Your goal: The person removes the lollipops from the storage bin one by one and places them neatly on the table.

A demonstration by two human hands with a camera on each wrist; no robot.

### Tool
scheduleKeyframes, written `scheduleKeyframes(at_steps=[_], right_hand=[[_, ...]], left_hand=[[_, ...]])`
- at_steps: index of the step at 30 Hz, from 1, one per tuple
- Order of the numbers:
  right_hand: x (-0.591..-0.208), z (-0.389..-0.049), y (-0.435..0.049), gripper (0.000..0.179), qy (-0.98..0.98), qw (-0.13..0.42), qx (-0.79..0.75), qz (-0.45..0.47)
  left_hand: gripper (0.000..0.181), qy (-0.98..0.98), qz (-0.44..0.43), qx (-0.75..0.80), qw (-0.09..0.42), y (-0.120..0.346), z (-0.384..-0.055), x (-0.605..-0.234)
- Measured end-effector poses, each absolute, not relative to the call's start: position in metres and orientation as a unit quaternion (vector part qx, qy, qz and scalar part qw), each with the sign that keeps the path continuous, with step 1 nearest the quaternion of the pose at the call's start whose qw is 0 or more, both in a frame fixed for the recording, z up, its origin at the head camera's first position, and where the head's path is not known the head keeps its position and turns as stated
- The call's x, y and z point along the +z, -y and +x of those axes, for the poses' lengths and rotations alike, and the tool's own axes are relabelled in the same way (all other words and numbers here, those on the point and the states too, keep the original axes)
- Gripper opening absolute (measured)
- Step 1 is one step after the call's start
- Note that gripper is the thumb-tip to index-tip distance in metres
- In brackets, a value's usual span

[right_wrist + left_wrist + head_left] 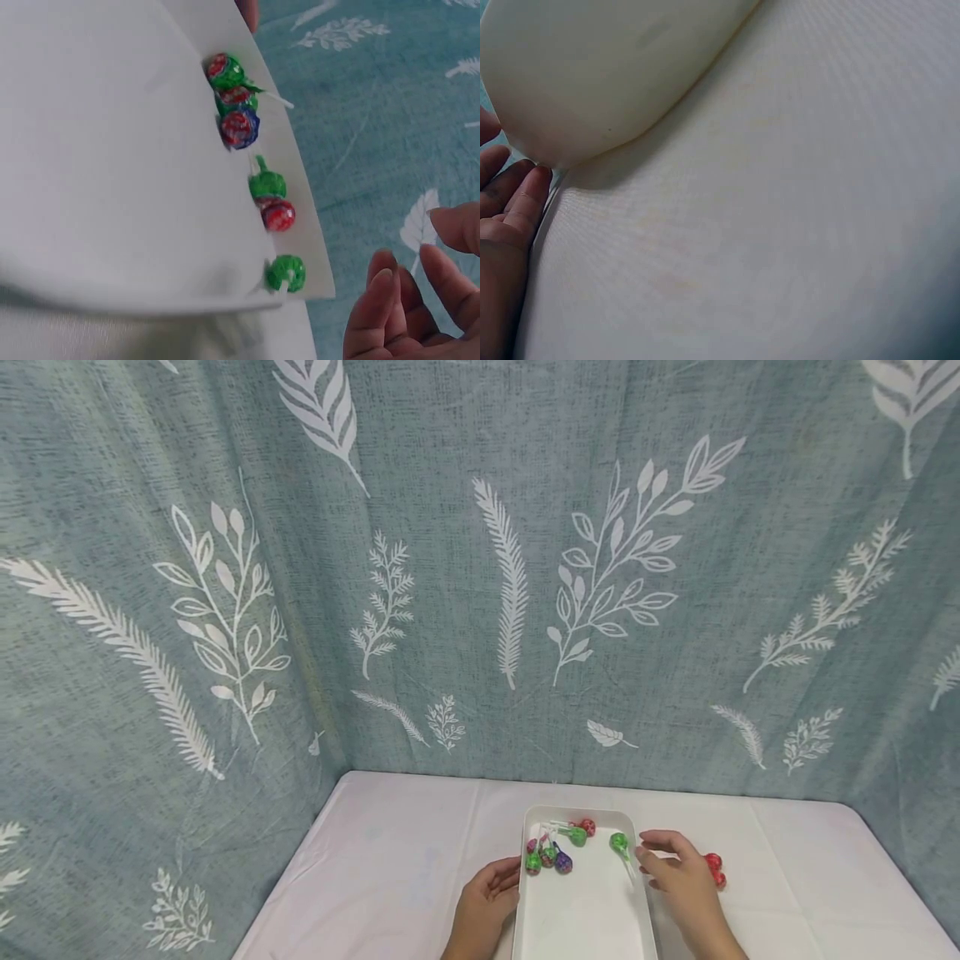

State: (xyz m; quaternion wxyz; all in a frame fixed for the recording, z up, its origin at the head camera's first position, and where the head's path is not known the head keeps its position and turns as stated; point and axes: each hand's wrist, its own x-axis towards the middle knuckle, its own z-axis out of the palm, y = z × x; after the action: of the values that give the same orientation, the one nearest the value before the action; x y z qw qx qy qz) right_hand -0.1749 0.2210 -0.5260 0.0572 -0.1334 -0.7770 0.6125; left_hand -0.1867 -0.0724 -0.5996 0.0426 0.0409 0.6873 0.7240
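Note:
A white tray lies on the table with several wrapped lollipops in its far part. A purple lollipop and some green ones cluster by the left wall. Farther back, a green lollipop lies against a red lollipop. One more green lollipop is near the right wall, its stick pointing toward me. My left hand touches the tray's left side with extended fingers. Beside the right wall, my right hand has loosely bent fingers and holds nothing.
Red lollipops lie on the white tablecloth just right of my right hand, partly hidden behind it. A blue-green curtain with white leaf prints hangs along the table's back and sides.

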Motion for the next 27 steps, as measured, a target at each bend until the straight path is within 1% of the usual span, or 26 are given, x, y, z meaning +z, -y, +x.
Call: scheduleKeyframes(at_steps=[16, 27], right_hand=[[-0.522, -0.181, -0.190, 0.031, 0.788, 0.041, 0.604, -0.113], [-0.532, -0.186, -0.171, 0.029, 0.787, 0.050, 0.609, -0.086]], left_hand=[[0.045, -0.689, 0.054, 0.722, 0.041, 0.074, -0.188, -0.599], [0.044, -0.698, 0.046, 0.713, 0.040, 0.073, -0.187, -0.596]])
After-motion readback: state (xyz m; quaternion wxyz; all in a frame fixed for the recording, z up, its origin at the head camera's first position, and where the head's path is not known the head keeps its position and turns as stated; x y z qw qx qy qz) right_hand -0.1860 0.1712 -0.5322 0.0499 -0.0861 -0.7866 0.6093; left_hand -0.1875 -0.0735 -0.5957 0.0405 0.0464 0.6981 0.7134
